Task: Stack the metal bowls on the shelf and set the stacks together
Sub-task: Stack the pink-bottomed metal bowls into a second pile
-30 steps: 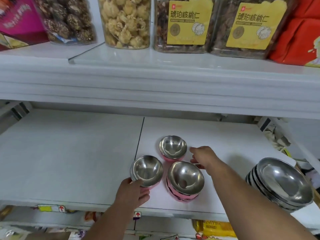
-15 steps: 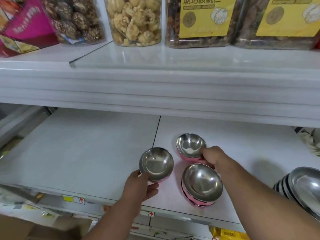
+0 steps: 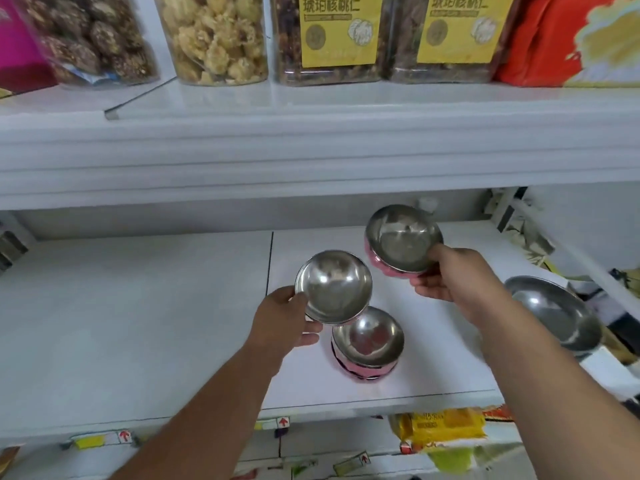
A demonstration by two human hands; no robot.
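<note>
My left hand (image 3: 282, 318) grips a small metal bowl (image 3: 333, 287) by its left rim and holds it lifted above the white shelf (image 3: 138, 323). Off to the right, my right hand (image 3: 446, 277) holds a second metal bowl with a pink outside (image 3: 403, 239), raised and tilted toward me. Below and between them, a short stack of pink-sided metal bowls (image 3: 367, 341) stands on the shelf. The left bowl overlaps the stack's far rim in view.
A stack of larger metal bowls (image 3: 554, 311) sits at the shelf's right end. The upper shelf (image 3: 311, 150) overhangs, carrying clear jars of dried food (image 3: 214, 36) and a red pack (image 3: 568, 39). A yellow packet (image 3: 440, 427) lies below the shelf's front edge.
Both hands have lifted their bowls off the shelf. The right bowl rose and tilted; the left bowl moved up and right over the stack's edge.
</note>
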